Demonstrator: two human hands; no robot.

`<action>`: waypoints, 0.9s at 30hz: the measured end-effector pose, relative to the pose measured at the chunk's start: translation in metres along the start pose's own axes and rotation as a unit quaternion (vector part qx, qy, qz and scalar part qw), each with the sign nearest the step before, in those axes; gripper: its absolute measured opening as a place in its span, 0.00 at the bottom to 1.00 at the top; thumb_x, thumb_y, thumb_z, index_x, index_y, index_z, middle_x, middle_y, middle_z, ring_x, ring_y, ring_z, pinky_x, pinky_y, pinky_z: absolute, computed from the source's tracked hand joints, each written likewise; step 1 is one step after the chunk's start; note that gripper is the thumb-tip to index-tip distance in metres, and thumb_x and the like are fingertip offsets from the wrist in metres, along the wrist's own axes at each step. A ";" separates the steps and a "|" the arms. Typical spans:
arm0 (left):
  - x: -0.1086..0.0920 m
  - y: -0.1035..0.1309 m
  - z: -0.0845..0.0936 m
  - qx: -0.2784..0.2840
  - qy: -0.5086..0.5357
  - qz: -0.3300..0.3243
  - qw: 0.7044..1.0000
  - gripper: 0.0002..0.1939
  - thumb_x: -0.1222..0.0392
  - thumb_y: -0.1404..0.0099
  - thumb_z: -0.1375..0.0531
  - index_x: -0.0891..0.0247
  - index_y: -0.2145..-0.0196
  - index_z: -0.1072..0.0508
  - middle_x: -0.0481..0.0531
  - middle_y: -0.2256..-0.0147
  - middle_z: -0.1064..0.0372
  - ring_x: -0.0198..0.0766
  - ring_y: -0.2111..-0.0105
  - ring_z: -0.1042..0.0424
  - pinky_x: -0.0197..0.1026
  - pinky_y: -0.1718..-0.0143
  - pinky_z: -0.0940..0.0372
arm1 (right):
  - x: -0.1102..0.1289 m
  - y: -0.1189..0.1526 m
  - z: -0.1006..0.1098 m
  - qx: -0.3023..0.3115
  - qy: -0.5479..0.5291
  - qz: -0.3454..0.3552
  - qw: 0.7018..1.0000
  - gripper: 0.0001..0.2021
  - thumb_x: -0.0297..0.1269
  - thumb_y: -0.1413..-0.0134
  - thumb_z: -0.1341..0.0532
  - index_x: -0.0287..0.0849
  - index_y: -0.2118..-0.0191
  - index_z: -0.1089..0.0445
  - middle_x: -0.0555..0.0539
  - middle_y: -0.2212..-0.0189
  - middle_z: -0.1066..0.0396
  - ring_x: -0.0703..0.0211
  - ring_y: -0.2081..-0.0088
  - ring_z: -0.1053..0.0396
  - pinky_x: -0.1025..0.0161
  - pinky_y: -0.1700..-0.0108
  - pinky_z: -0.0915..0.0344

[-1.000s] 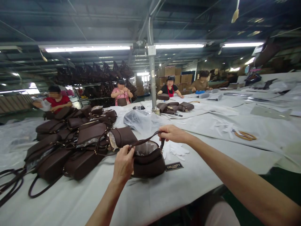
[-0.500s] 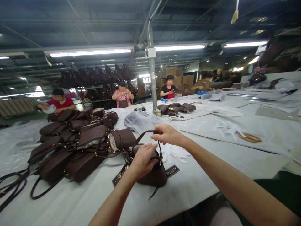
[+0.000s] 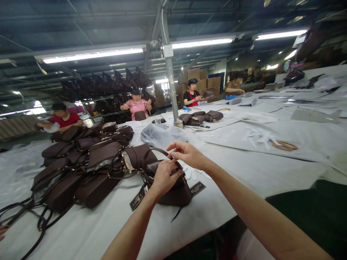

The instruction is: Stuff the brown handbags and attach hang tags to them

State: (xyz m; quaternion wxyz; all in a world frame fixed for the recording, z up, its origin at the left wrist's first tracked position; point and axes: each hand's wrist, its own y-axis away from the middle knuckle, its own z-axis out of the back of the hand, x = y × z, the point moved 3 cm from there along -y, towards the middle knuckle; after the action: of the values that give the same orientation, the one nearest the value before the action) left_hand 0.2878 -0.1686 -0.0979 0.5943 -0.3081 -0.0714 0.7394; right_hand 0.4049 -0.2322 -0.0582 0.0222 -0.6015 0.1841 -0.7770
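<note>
A dark brown handbag (image 3: 176,195) stands upright on the white-covered table in front of me, with a curved top handle. My left hand (image 3: 165,176) lies over its top with bent fingers, gripping the upper edge; the fingertips' exact hold is partly hidden. Just above, my right hand (image 3: 187,155) has its thumb and fingers around the handle (image 3: 155,150). A black printed tag (image 3: 197,188) sticks out at the bag's right, and another tag (image 3: 137,198) lies at its left. A thin dark strip (image 3: 176,214) pokes from beneath the bag.
Many similar brown bags (image 3: 97,187) are heaped on the left, their straps trailing forward. Yellow-handled scissors (image 3: 284,145) lie at right beside white scraps. Clear plastic (image 3: 159,135) and a grey post (image 3: 171,83) stand beyond. Several co-workers sit across; another person's fingers (image 3: 3,231) show at far left.
The handle has tipped leftward and lower, and my right hand has shifted left with it. My left hand stays on the bag's top. Another person's fingers have appeared at the left edge.
</note>
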 end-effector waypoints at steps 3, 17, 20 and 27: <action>-0.002 -0.001 0.002 0.021 0.006 -0.048 0.999 0.04 0.65 0.36 0.40 0.63 0.67 0.24 0.51 0.64 0.25 0.40 0.59 0.29 0.43 0.52 0.38 | -0.038 0.032 0.011 -0.026 0.046 0.006 0.999 0.21 0.24 0.58 0.44 0.42 0.54 0.34 0.45 0.56 0.28 0.57 0.53 0.29 0.60 0.55 0.32; -0.007 0.012 0.000 0.042 -0.041 -0.070 0.996 0.04 0.67 0.34 0.45 0.60 0.63 0.33 0.51 0.62 0.27 0.41 0.58 0.29 0.51 0.44 0.44 | -0.087 0.096 -0.049 -0.265 0.117 -0.069 0.955 0.09 0.42 0.46 0.40 0.45 0.67 0.41 0.51 0.76 0.30 0.60 0.76 0.31 0.64 0.73 0.38; -0.008 0.011 0.001 0.046 -0.052 -0.080 0.994 0.03 0.66 0.33 0.46 0.60 0.63 0.33 0.51 0.62 0.27 0.41 0.58 0.29 0.50 0.45 0.43 | -0.085 0.095 -0.051 -0.299 0.232 -0.031 0.925 0.06 0.38 0.43 0.43 0.44 0.70 0.38 0.49 0.75 0.29 0.58 0.75 0.32 0.63 0.72 0.40; -0.016 0.015 0.001 0.048 -0.114 -0.109 0.986 0.06 0.66 0.32 0.48 0.61 0.65 0.32 0.53 0.61 0.27 0.42 0.55 0.29 0.50 0.45 0.41 | -0.072 0.093 -0.041 -0.317 0.377 0.138 0.859 0.08 0.30 0.39 0.48 0.42 0.66 0.32 0.47 0.73 0.29 0.59 0.71 0.31 0.65 0.67 0.37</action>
State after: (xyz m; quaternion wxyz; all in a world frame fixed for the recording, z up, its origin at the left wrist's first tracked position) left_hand 0.2766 -0.1871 -0.0985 0.6731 -0.1837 -0.1364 0.7033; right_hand 0.3688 -0.2897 -0.1622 -0.1342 -0.2056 0.4957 -0.8331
